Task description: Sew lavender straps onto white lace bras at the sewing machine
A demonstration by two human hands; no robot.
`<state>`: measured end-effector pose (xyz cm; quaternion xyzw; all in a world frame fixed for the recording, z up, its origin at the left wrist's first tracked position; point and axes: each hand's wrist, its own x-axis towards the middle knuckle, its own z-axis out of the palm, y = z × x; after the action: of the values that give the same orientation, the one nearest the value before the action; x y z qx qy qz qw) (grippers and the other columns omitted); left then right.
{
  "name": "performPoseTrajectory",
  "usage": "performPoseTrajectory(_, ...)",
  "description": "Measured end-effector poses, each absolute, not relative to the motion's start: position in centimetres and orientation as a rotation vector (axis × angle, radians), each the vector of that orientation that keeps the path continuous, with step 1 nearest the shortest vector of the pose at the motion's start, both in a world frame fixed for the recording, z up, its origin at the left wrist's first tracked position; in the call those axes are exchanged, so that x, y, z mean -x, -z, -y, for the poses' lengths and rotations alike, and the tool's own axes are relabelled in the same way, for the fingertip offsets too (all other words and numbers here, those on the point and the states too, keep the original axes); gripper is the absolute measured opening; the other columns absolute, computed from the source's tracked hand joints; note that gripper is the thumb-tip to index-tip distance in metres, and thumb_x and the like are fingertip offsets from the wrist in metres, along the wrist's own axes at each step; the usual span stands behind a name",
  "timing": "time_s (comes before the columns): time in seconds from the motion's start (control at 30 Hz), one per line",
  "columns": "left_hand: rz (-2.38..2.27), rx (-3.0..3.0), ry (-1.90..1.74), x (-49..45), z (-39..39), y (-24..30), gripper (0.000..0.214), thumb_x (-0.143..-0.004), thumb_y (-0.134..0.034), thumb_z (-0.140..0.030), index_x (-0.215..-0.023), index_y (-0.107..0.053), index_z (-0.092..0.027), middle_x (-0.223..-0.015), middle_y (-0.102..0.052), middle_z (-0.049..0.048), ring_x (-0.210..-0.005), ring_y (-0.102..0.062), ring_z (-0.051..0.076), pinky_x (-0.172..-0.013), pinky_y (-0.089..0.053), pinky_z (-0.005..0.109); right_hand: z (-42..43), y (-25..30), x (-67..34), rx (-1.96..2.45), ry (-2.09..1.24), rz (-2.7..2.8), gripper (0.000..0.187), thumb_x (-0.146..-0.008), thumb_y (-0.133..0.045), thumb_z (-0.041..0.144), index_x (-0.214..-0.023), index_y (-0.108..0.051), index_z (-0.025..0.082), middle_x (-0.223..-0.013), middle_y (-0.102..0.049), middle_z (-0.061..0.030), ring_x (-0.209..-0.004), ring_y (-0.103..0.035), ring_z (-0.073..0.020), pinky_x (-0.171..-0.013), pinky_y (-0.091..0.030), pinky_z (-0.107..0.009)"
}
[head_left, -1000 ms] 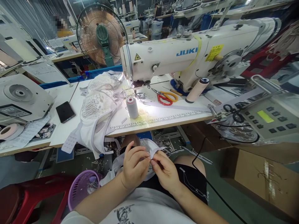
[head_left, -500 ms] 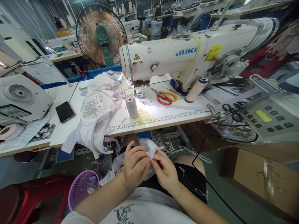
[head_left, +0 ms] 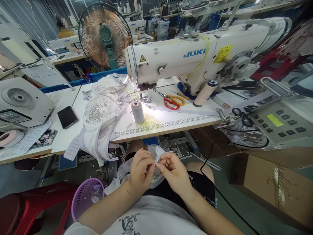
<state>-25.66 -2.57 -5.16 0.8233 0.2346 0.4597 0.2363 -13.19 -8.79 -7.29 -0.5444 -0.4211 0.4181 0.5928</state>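
White, lace-panelled garment (head_left: 160,150) lies across the person's lap, below the table edge, with a small piece of it gathered between two hands. The left hand (head_left: 140,169) pinches the edge between thumb and fingertips, and the right hand (head_left: 175,172) pinches just beside it. Such a narrow hold could slip if the cloth is slick, and a hard pull might stretch or tear it. Loose folds could slide off the thigh toward the littered floor. On the table, the grey thread cone (head_left: 138,113) stands near the front edge, where a raised forearm might topple it; the heaped lace bras (head_left: 99,109) overhang, so a snagged strap could drag them down.
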Motion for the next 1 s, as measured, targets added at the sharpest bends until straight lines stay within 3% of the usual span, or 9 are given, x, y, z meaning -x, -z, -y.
performPoseTrajectory(0.1, -0.773, -1.988, -1.104, 25.6, 2.4, 5.1, 0.008, -0.078, -0.052, -0.010, -0.078, -0.056, -0.018, -0.082, -0.057, 0.0053, -0.086, -0.056, 0.018, -0.077, -0.046, 0.033, 8.9, 6.3, 11.6, 1.311, -1.013, 1.093, 0.023, -0.076, -0.060, 0.031, -0.093, -0.050, 0.020, -0.075, -0.060, -0.0016, -0.049, -0.050, -0.0091, -0.045, -0.043, -0.022)
performPoseTrajectory(0.2, -0.848, -1.766, -0.903, 25.7, 2.1, 4.8, 0.006, -0.078, -0.053, -0.016, -0.074, -0.057, -0.017, -0.079, -0.057, 0.0050, -0.078, -0.055, 0.017, -0.072, -0.043, 0.030, 8.7, 4.7, 9.4, 1.475, -0.682, 1.330, 0.018, -0.080, -0.055, 0.033, -0.091, -0.061, 0.020, -0.101, -0.060, -0.0097, -0.076, -0.059, -0.0173, -0.066, -0.049, -0.032)
performPoseTrajectory(0.3, -0.825, -1.629, -0.795, 25.6, 1.9, 4.4, 0.006, -0.077, -0.056, -0.021, -0.072, -0.058, -0.016, -0.077, -0.056, 0.0039, -0.073, -0.052, 0.016, -0.068, -0.041, 0.028, 7.6, 3.5, 8.1, 1.538, -0.542, 1.515, 0.019, -0.083, -0.050, 0.031, -0.081, -0.067, 0.021, -0.121, -0.054, -0.0099, -0.114, -0.046, -0.0266, -0.095, -0.036, -0.045)
performPoseTrajectory(0.37, -0.800, -1.582, -0.760, 25.6, 1.9, 4.2, 0.008, -0.075, -0.058, -0.023, -0.071, -0.058, -0.016, -0.075, -0.054, 0.0033, -0.071, -0.051, 0.015, -0.066, -0.041, 0.027, 6.6, 3.1, 8.0, 1.466, -0.751, 1.594, 0.023, -0.083, -0.049, 0.031, -0.071, -0.066, 0.020, -0.121, -0.056, -0.0088, -0.121, -0.040, -0.0266, -0.100, -0.031, -0.046)
performPoseTrajectory(0.63, -0.842, -1.694, -0.716, 26.1, 2.3, 3.3, 0.012, -0.073, -0.061, -0.027, -0.068, -0.059, -0.016, -0.072, -0.055, 0.0030, -0.072, -0.050, 0.016, -0.067, -0.039, 0.027, 5.8, 3.4, 10.0, 1.161, -1.503, 1.154, 0.022, -0.071, -0.061, 0.034, -0.061, -0.057, 0.015, -0.103, -0.063, -0.0119, -0.096, -0.058, -0.0241, -0.083, -0.042, -0.039)
performPoseTrajectory(0.83, -0.812, -1.237, -0.532, 26.2, 2.3, 3.9, 0.025, -0.068, -0.068, -0.035, -0.070, -0.053, -0.015, -0.062, -0.047, -0.0025, -0.055, -0.040, 0.008, -0.053, -0.031, 0.021, 6.0, 4.2, 10.9, 1.156, -1.253, 0.970, 0.020, -0.073, -0.060, 0.030, -0.060, -0.054, 0.016, -0.117, -0.057, -0.0115, -0.105, -0.053, -0.0224, -0.080, -0.040, -0.032)
performPoseTrajectory(0.93, -0.777, -1.039, -0.496, 26.1, 2.5, 4.1, 0.027, -0.065, -0.071, -0.032, -0.070, -0.052, -0.014, -0.061, -0.049, -0.0026, -0.053, -0.041, 0.006, -0.052, -0.030, 0.019, 5.8, 4.5, 10.8, 1.068, -1.255, 0.653, 0.024, -0.072, -0.062, 0.035, -0.063, -0.050, 0.017, -0.101, -0.065, -0.0097, -0.095, -0.059, -0.0201, -0.059, -0.041, -0.023)
performPoseTrajectory(1.0, -0.769, -0.938, -0.449, 26.1, 2.6, 4.1, 0.027, -0.063, -0.073, -0.030, -0.069, -0.053, -0.013, -0.059, -0.049, -0.0029, -0.051, -0.041, 0.005, -0.050, -0.029, 0.018, 5.8, 4.6, 10.3, 0.988, -1.278, 0.454, 0.028, -0.070, -0.066, 0.039, -0.067, -0.047, 0.018, -0.083, -0.066, -0.0056, -0.077, -0.063, -0.0165, -0.045, -0.034, -0.018)
